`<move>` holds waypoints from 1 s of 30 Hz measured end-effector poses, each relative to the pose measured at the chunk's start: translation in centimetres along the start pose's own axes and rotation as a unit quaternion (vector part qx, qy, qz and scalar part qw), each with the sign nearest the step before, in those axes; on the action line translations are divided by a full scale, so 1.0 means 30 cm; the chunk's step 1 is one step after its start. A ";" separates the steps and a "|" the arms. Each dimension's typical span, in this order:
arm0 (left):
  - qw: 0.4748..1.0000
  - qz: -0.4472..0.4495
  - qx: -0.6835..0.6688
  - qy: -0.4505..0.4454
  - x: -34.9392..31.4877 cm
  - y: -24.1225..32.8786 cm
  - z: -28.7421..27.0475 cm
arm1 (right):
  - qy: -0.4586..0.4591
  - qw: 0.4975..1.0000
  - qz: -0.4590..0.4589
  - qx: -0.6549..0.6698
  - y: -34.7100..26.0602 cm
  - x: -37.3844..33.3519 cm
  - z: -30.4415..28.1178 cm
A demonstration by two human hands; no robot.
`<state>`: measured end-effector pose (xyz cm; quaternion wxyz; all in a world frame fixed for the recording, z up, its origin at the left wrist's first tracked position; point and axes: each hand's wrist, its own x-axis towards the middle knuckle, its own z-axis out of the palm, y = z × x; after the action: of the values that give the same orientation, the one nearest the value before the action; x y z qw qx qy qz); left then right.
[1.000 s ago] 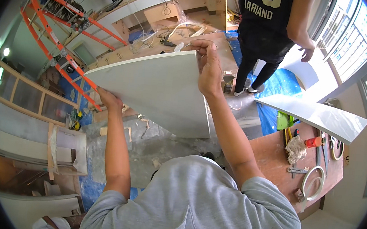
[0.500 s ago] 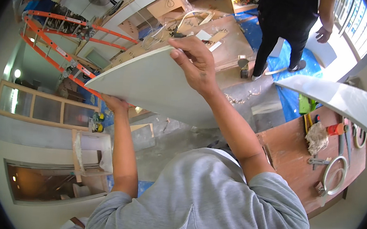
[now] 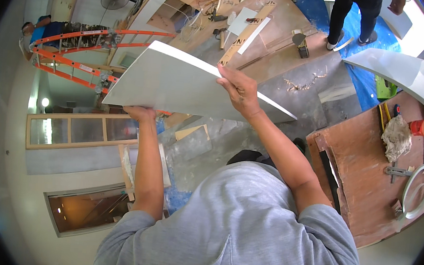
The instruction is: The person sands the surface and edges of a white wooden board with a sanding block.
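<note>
Between my two hands I carry a large flat white panel [image 3: 180,86] with a pale grey face, tilted, its white edge on the far side. My left hand [image 3: 141,114] supports it from beneath at the lower left edge; the fingers are mostly hidden behind the board. Higher up, my right hand [image 3: 240,91] pinches the far edge, thumb on the near face and fingers over the rim. Below the panel is the grey floor [image 3: 194,154], some distance down.
At right, a brown worktable [image 3: 352,161] bears a crumpled rag [image 3: 396,138], a red-orange container [image 3: 419,127] and a roll of edging [image 3: 417,191]. Another white panel [image 3: 401,74] lies beyond it. An orange ladder [image 3: 76,53] stands at left with a person near it; another person [image 3: 353,18] stands far right.
My view has turned and the panel has tilted, now showing its white far edge more broadly. Both hands still hold it. The person at the far right appears higher in the view.
</note>
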<state>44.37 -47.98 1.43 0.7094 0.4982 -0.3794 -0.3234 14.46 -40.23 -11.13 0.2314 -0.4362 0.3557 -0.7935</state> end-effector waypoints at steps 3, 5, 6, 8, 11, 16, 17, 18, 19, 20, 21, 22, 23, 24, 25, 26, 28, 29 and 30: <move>0.999 -0.020 -0.018 -0.020 0.026 -0.010 -0.023 | -0.024 0.997 0.073 0.024 0.030 -0.033 -0.038; 1.000 0.001 -0.003 -0.028 0.048 -0.026 -0.047 | -0.025 0.995 0.095 0.004 0.065 -0.072 -0.077; 0.999 0.004 -0.001 -0.036 0.049 -0.030 -0.049 | -0.038 0.993 0.114 -0.015 0.082 -0.093 -0.106; 0.999 0.008 0.002 -0.053 0.051 -0.038 -0.056 | -0.065 0.985 0.152 -0.055 0.111 -0.140 -0.168; 0.998 -0.003 -0.006 -0.067 0.045 -0.039 -0.051 | -0.087 0.970 0.136 -0.182 0.181 -0.203 -0.234; 1.000 0.007 -0.004 -0.024 0.028 -0.042 -0.050 | -0.124 0.929 0.223 -0.267 0.250 -0.317 -0.279; 1.000 0.011 -0.004 -0.018 0.025 -0.051 -0.065 | -0.134 0.918 0.247 -0.281 0.263 -0.338 -0.286; 1.000 -0.013 -0.022 -0.011 0.030 -0.065 -0.126 | -0.163 0.900 0.277 -0.293 0.256 -0.345 -0.274; 0.999 -0.029 -0.045 -0.006 0.047 -0.080 -0.178 | -0.190 0.884 0.299 -0.305 0.239 -0.332 -0.256; 0.997 -0.044 -0.068 0.000 0.067 -0.085 -0.242 | -0.219 0.866 0.320 -0.316 0.218 -0.330 -0.232; 0.996 -0.041 -0.082 -0.016 0.068 -0.100 -0.230 | -0.180 0.894 0.289 -0.291 0.199 -0.296 -0.229; 0.994 -0.037 -0.101 -0.035 0.058 -0.134 -0.185 | -0.139 0.920 0.254 -0.265 0.172 -0.259 -0.235; 0.992 -0.052 -0.105 -0.041 0.064 -0.142 -0.235 | -0.134 0.940 0.243 -0.199 0.089 -0.198 -0.190; 0.990 -0.068 -0.111 -0.046 0.069 -0.167 -0.288 | -0.134 0.953 0.236 -0.135 -0.026 -0.110 -0.143; 0.991 -0.057 -0.104 -0.067 0.060 -0.199 -0.304 | -0.121 0.971 0.154 -0.140 -0.152 -0.020 -0.094; 0.991 -0.050 -0.090 -0.090 0.049 -0.216 -0.336 | -0.103 0.982 0.077 -0.139 -0.259 0.051 -0.041; 0.984 0.029 0.040 -0.170 0.058 -0.208 -0.421 | -0.066 0.958 -0.121 -0.252 -0.413 0.168 0.049; 0.970 0.054 0.099 -0.215 0.071 -0.265 -0.448 | -0.050 0.915 -0.235 -0.325 -0.494 0.218 0.131; 0.965 0.040 0.091 -0.244 0.066 -0.276 -0.484 | -0.087 0.887 -0.252 -0.376 -0.566 0.241 0.184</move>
<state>57.20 -45.37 -9.17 0.5595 0.4511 -0.5884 -0.3705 14.51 -36.27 7.74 -0.1280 -0.6330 0.4836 -0.5907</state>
